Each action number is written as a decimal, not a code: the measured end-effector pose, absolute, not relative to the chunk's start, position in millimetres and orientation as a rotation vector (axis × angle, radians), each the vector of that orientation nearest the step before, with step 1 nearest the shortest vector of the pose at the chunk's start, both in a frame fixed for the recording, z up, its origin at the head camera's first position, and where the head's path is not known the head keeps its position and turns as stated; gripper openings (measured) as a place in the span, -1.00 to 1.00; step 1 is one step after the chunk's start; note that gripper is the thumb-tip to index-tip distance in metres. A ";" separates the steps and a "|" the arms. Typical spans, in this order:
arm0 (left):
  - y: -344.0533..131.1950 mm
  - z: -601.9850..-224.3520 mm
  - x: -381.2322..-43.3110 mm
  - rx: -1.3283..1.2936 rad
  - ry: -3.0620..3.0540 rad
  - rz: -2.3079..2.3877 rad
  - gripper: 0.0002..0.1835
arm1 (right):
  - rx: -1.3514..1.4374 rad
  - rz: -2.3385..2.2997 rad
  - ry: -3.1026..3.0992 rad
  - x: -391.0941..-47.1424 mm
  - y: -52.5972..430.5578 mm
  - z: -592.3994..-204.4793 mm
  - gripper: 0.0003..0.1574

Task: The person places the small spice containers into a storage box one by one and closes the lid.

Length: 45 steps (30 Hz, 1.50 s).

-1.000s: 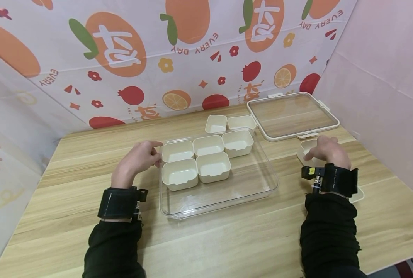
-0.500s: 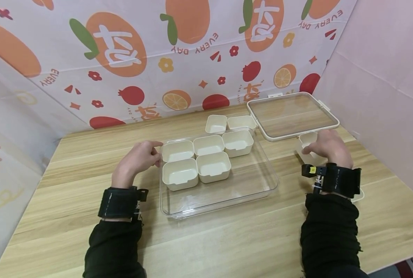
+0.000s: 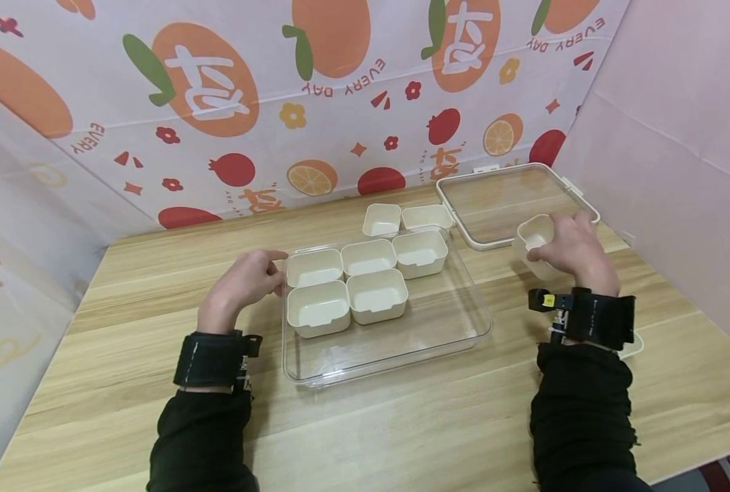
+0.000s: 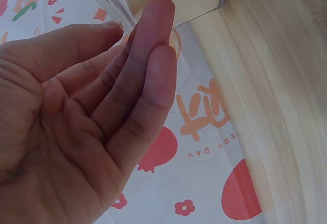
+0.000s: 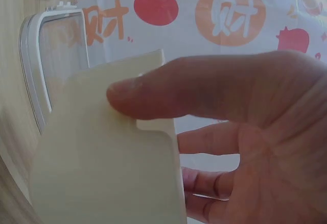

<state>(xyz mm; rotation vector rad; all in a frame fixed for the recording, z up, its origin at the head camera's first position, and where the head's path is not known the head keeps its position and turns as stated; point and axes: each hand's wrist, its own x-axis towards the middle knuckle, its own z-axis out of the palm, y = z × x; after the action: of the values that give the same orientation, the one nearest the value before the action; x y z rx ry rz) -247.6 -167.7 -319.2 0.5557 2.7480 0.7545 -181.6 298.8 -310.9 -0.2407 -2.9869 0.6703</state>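
Bin point(image 3: 531, 244) in right hand point(image 3: 576, 251), tray point(image 3: 432, 321) beside left hand point(image 3: 242, 279).

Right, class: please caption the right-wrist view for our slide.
Right hand gripping a cream bin, a clear framed lid and fruit-print sheet beyond.

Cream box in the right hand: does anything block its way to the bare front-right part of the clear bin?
Only the right wall of the clear bin, which the cream box in the right hand would have to clear. Nothing else visible stands between; the lid lies farther back.
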 end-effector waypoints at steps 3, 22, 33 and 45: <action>-167.6 -319.1 -247.8 0.555 2.748 0.752 -0.53 | -0.207 0.647 -2.978 -182.1 296.8 -309.5 -0.14; -170.0 -311.9 -248.3 0.548 2.746 0.757 -0.54 | 0.032 0.686 -2.769 -187.8 268.7 -295.3 -0.09; -168.5 -317.3 -247.0 0.572 2.749 0.769 -0.53 | 0.196 0.673 -2.830 -185.9 257.2 -288.4 -0.10; -167.8 -318.0 -246.5 0.551 2.754 0.751 -0.53 | 0.268 0.790 -2.851 -186.0 241.4 -282.6 -0.20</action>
<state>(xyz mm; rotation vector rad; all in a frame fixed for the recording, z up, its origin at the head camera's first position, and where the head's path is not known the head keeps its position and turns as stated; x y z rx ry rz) -246.5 -167.8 -318.0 0.5508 2.7539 0.7513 -186.0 241.4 -282.6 0.2678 -2.8514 0.7896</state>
